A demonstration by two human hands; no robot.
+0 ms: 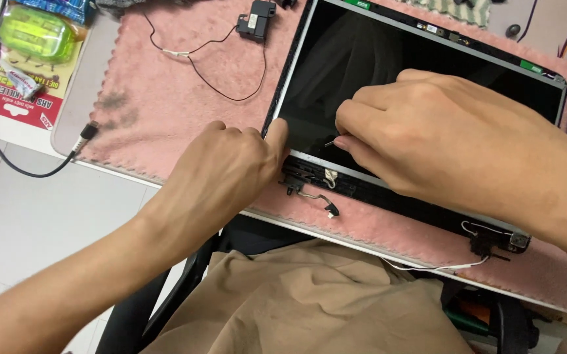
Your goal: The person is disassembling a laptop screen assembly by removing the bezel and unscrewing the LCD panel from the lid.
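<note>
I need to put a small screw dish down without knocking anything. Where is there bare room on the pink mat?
The widest bare patch of the pink mat lies between the left hand and the looping black wire, left of the screen panel. The near edge is crowded: the right hand, the hinge cables and the white wire.

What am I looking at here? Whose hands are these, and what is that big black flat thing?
The picture comes from a camera on a person's head, looking down at their own two hands. The black flat thing is a laptop screen panel lying on a fuzzy pink cloth. The left hand presses its thumb on the panel's corner. The right hand pinches something thin and tiny over the glass. Nearby lie a small black part with thin wires and a green plastic box.
</note>
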